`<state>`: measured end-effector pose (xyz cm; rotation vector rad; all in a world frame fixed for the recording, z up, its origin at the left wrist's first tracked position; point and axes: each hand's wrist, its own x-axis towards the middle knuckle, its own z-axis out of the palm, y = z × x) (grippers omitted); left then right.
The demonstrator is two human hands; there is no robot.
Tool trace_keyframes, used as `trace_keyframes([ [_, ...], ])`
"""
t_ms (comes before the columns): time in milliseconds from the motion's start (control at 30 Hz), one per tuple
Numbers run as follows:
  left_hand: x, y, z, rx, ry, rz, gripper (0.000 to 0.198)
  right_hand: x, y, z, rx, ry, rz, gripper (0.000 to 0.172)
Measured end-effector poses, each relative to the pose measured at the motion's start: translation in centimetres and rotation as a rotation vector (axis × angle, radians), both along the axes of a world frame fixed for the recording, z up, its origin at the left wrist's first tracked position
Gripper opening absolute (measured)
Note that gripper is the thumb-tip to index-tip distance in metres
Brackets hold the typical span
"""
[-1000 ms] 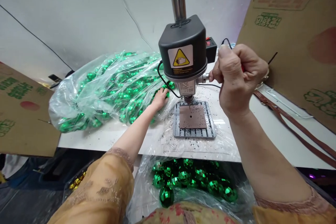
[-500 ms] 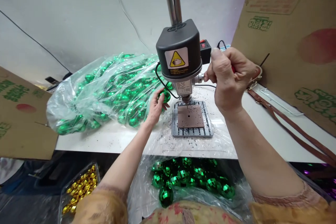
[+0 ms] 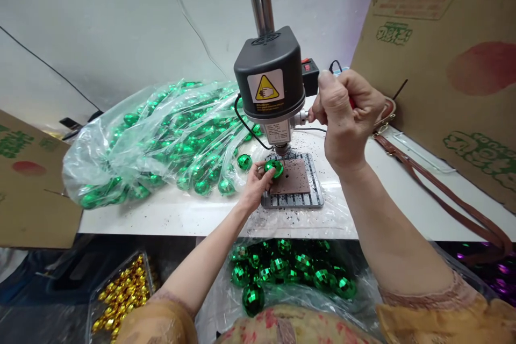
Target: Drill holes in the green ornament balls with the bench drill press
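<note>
Beneath the chuck of the bench drill, at the brown plate's left edge, the left hand pinches 1 green ball between thumb and fingertips, steadying its round body against rolling. The right hand is fisted around the feed lever.

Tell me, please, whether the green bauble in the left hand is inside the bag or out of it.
Out. The left hand holds the green bauble over the drill's brown plate, apart from the plastic bag.
</note>
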<state>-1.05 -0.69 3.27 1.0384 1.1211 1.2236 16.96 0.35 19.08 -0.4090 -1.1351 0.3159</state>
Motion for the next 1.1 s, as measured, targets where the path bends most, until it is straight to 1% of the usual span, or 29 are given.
trace_keyframes([
  [100,0.2,0.4,-0.3,0.014,0.027,-0.019,0.072,0.1,0.0,0.0,-0.007,-0.005,-0.003,0.050],
  [300,0.4,0.9,-0.2,0.042,0.077,-0.071,0.073,0.2,0.1,0.0,-0.025,-0.027,-0.006,0.050],
  [400,0.5,1.1,-0.4,0.075,0.128,-0.121,0.068,0.2,0.1,-0.1,-0.034,-0.038,-0.027,0.050],
  [533,0.5,1.3,-0.8,0.159,0.209,-0.175,0.062,0.1,0.0,-0.1,-0.015,-0.032,-0.021,0.048],
  [600,0.5,1.2,-0.9,0.202,0.295,-0.183,0.061,0.1,-0.1,-0.1,-0.004,-0.026,-0.018,0.047],
  [700,0.6,0.7,-1.1,0.277,0.506,-0.179,0.058,0.0,-0.2,0.0,-0.010,-0.019,-0.005,0.048],
  [767,0.8,0.4,-1.1,0.336,0.640,-0.136,0.054,0.0,-0.3,0.0,-0.018,-0.019,0.005,0.049],
  [833,0.9,0.2,-1.2,0.401,0.712,-0.076,0.050,0.0,-0.3,0.1,-0.014,-0.020,0.008,0.050],
  [867,1.0,0.2,-1.2,0.429,0.720,-0.060,0.048,0.0,-0.3,0.1,-0.011,-0.021,0.009,0.049],
  [933,1.0,0.2,-1.2,0.452,0.692,-0.081,0.046,0.1,-0.3,0.1,-0.002,-0.024,0.006,0.048],
  [1033,1.0,0.2,-1.1,0.424,0.613,-0.140,0.046,0.0,-0.3,-0.1,0.010,-0.022,-0.005,0.048],
  [1100,1.0,0.2,-1.1,0.397,0.564,-0.137,0.047,-0.1,-0.5,-0.6,0.024,-0.018,-0.032,0.048],
])
